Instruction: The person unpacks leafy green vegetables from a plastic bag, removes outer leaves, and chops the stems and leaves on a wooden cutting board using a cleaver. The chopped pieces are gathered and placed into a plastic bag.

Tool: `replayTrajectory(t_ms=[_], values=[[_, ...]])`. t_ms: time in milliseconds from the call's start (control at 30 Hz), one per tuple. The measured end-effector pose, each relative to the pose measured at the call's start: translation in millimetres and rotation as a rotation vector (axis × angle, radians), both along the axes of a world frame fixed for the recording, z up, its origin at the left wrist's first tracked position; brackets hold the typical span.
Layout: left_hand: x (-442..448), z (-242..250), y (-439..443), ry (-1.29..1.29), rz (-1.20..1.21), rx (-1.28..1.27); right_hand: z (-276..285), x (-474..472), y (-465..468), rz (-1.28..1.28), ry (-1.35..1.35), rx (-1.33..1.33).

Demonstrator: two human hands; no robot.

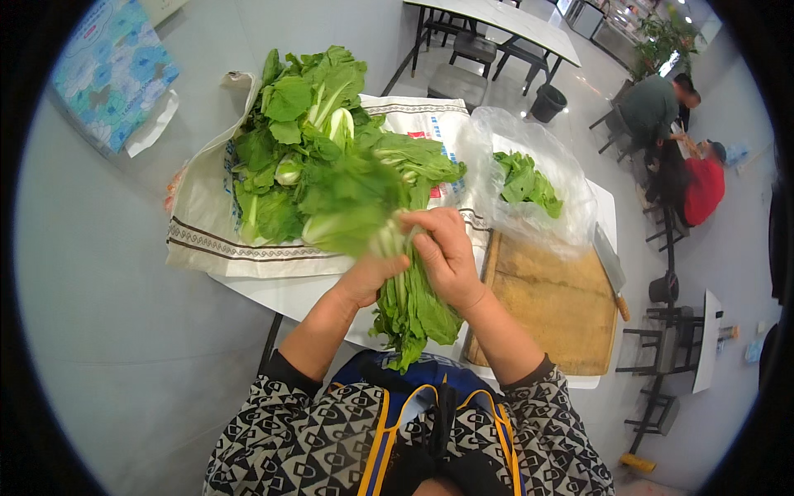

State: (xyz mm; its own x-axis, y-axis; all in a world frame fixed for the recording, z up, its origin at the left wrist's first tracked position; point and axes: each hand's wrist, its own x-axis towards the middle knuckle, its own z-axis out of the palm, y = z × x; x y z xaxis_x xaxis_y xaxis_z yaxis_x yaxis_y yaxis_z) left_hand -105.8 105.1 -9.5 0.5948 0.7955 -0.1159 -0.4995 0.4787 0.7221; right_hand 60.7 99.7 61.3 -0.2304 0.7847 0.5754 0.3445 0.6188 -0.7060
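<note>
In front of my body, my left hand (372, 276) grips the base of a bunch of leafy greens (412, 310), its leaves hanging down towards my apron (360, 372). My right hand (448, 257) is curled around the pale stalks of the same bunch from the other side. Just beyond my fingers is a motion-blurred leafy head (356, 192); whether it is joined to the bunch I cannot tell. Behind it, several heads of leafy green cabbage (291, 149) with white stems lie piled on a white woven sack (205, 223).
To the right, a clear plastic bag (539, 139) holds loose leaves (527, 186). A wooden cutting board (552, 304) is below it, with a cleaver (610, 263) along its right edge. A tissue pack (115, 80) is at upper left. Two people (704, 186) sit far right.
</note>
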Motion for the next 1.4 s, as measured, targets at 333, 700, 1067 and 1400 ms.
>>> replayTrajectory(t_ms=[333, 700, 1067, 1400], values=[[66, 12, -45, 0.187, 0.022, 0.034, -13, 49, -35, 0.014, 0.071, -0.102], [167, 57, -104, 0.673, -0.083, 0.332, -81, 318, -113, -0.623, 0.051, -0.479], [370, -21, -139, 1.779, -0.371, 1.231, -192, 574, -194, -0.955, -0.664, -0.530], [409, -67, -151, 1.882, -0.581, 1.095, -178, 583, -154, -0.859, -0.755, -0.616]])
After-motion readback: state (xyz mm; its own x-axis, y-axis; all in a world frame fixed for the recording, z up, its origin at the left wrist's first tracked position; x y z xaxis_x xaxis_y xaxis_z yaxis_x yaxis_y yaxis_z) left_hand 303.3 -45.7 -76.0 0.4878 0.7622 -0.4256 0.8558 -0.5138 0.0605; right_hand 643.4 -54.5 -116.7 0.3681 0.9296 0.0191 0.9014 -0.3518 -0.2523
